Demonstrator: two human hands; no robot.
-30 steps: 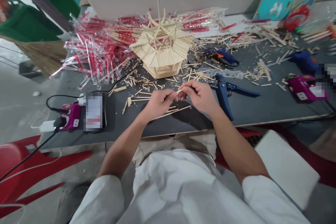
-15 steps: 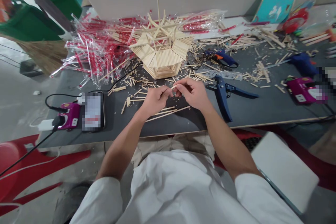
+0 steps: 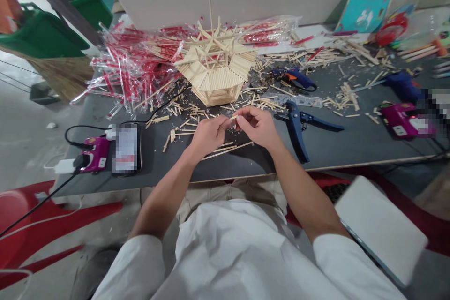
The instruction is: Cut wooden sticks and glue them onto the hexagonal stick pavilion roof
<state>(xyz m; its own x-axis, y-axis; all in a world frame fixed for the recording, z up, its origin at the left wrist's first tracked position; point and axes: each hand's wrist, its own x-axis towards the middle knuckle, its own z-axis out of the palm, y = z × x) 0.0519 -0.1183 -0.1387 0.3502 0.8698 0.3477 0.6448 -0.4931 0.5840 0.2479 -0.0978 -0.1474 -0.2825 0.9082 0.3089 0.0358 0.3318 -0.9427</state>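
Observation:
My left hand (image 3: 210, 135) and my right hand (image 3: 258, 125) meet above the dark table, fingertips nearly touching. Both pinch a short wooden stick piece (image 3: 234, 117) between them. Just behind them stands a many-sided model (image 3: 218, 79) built of wooden sticks, with one thin stick rising from its top. Long loose sticks (image 3: 225, 151) lie under and in front of my hands. To the right of my right hand rests a blue cutter (image 3: 297, 133) with its handles spread.
A phone (image 3: 125, 150) and a purple power adapter (image 3: 95, 154) with cables lie left. Red and clear wrappers (image 3: 130, 65) heap behind. Blue glue guns (image 3: 297, 77) (image 3: 402, 85), another purple adapter (image 3: 402, 121) and scattered stick offcuts are at right.
The camera view has shifted slightly. My hands stay together at the stick piece, with only a small change in the fingers.

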